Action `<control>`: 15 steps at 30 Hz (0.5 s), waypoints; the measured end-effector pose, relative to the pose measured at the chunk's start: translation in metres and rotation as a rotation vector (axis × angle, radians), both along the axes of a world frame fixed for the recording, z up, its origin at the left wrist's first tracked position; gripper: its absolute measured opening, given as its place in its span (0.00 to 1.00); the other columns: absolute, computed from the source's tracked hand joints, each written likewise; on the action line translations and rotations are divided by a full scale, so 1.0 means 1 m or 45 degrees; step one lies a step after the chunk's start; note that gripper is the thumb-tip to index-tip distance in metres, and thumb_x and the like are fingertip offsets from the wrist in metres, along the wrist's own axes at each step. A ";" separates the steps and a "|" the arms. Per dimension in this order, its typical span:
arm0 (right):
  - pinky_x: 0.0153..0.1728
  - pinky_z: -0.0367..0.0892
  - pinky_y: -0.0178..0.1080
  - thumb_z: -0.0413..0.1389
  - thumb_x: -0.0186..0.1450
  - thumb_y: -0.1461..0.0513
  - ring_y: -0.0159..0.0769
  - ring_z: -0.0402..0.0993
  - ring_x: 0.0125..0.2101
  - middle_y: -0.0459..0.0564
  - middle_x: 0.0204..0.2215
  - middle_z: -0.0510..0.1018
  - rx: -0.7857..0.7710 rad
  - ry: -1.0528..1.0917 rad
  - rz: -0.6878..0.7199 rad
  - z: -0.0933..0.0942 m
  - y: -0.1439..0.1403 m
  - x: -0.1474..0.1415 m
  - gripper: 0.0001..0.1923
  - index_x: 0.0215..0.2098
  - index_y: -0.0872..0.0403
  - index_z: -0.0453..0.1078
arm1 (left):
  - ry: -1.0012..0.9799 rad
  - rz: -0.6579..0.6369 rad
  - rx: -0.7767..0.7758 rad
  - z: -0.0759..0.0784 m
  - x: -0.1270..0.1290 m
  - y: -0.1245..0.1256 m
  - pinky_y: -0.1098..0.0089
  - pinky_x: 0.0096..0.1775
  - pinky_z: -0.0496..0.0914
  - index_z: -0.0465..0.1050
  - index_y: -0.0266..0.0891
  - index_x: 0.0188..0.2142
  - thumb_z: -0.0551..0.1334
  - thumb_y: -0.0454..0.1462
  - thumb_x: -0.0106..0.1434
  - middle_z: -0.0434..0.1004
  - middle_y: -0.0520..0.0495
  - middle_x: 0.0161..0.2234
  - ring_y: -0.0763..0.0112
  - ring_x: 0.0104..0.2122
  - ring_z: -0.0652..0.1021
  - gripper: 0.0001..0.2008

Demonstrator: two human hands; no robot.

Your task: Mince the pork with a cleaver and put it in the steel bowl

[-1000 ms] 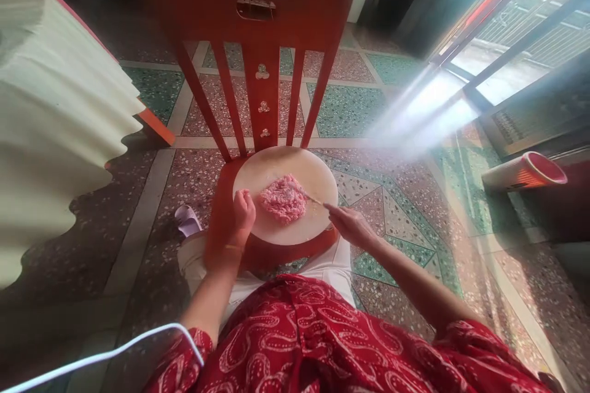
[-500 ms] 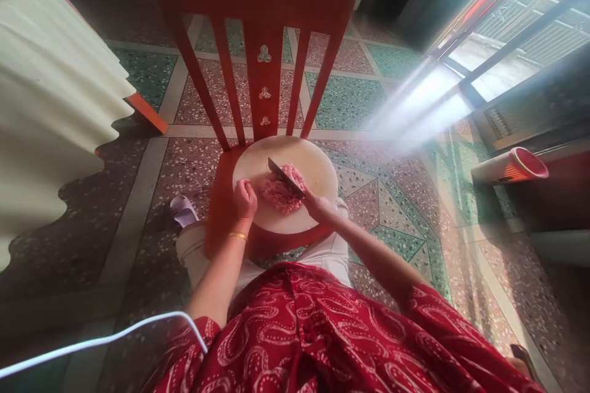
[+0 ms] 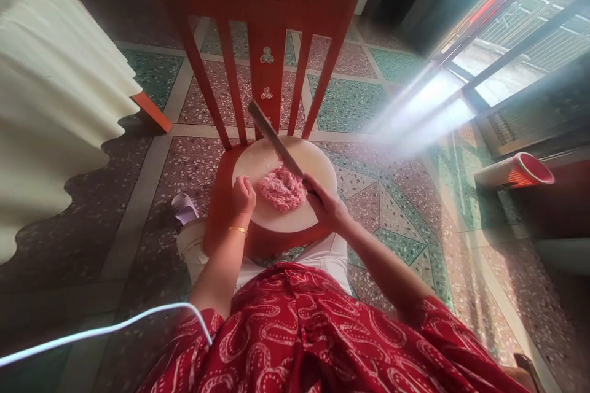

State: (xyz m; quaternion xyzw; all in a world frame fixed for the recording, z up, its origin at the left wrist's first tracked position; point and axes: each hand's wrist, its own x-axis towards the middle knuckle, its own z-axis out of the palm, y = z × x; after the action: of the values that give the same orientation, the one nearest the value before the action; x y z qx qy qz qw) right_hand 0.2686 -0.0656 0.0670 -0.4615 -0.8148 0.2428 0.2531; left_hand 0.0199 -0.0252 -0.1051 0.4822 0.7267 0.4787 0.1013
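While the round cutting board (image 3: 318,163) rests on the seat of the red chair (image 3: 295,6), the minced meat (image 3: 281,188) lies heaped at the board's centre, already fine and pink, so the chopping appears well advanced, with further passes possibly left. The right hand (image 3: 325,202), at the board's near right edge, has its fingers wrapped tight around the knife (image 3: 273,136), blade raised above the meat. The left hand (image 3: 243,194), fingers curled shut, presses on the board's left rim.
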 end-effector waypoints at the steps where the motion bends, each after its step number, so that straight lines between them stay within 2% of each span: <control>1: 0.49 0.70 0.41 0.44 0.70 0.59 0.40 0.73 0.50 0.51 0.53 0.74 0.038 0.055 -0.002 0.001 0.001 -0.004 0.28 0.67 0.48 0.51 | 0.006 -0.002 -0.002 0.000 -0.002 0.001 0.62 0.41 0.69 0.66 0.36 0.39 0.48 0.38 0.66 0.74 0.36 0.36 0.60 0.38 0.76 0.11; 3: 0.50 0.69 0.42 0.43 0.70 0.59 0.40 0.73 0.50 0.53 0.53 0.74 0.016 0.099 -0.001 -0.011 0.000 -0.011 0.28 0.68 0.49 0.51 | 0.018 -0.015 -0.019 0.000 -0.008 0.003 0.62 0.42 0.69 0.66 0.35 0.40 0.48 0.36 0.65 0.74 0.35 0.37 0.60 0.39 0.76 0.11; 7: 0.46 0.71 0.43 0.46 0.69 0.60 0.43 0.75 0.47 0.51 0.48 0.78 -0.327 -0.094 -0.008 -0.061 -0.004 -0.018 0.27 0.66 0.48 0.54 | 0.041 -0.092 -0.076 -0.003 -0.020 0.007 0.60 0.44 0.69 0.66 0.33 0.42 0.49 0.34 0.64 0.74 0.34 0.40 0.59 0.41 0.76 0.11; 9: 0.44 0.71 0.42 0.47 0.68 0.60 0.43 0.77 0.44 0.50 0.45 0.79 -0.448 -0.154 -0.022 -0.077 -0.005 -0.022 0.27 0.66 0.47 0.55 | 0.066 -0.133 -0.096 -0.004 -0.028 0.010 0.60 0.45 0.69 0.66 0.34 0.43 0.49 0.33 0.63 0.74 0.34 0.40 0.58 0.42 0.76 0.11; 12: 0.43 0.71 0.39 0.47 0.68 0.60 0.41 0.77 0.42 0.48 0.42 0.80 -0.488 -0.096 -0.035 -0.082 -0.004 -0.029 0.27 0.65 0.49 0.56 | 0.100 -0.158 -0.094 -0.003 -0.040 0.017 0.60 0.46 0.69 0.66 0.35 0.42 0.50 0.33 0.62 0.74 0.35 0.41 0.58 0.43 0.76 0.11; 15: 0.42 0.71 0.38 0.47 0.68 0.60 0.38 0.78 0.38 0.46 0.38 0.81 -0.489 -0.045 -0.046 -0.069 -0.005 -0.035 0.26 0.64 0.49 0.58 | 0.082 -0.183 -0.076 0.001 -0.055 0.023 0.60 0.47 0.68 0.66 0.37 0.41 0.51 0.35 0.63 0.74 0.36 0.41 0.58 0.44 0.76 0.10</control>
State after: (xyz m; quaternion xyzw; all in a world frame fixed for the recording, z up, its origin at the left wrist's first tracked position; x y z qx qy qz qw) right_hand 0.2332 -0.0708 -0.0019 -0.5203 -0.7493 0.3811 0.1502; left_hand -0.0347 -0.0022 -0.1038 0.5450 0.7071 0.4325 0.1261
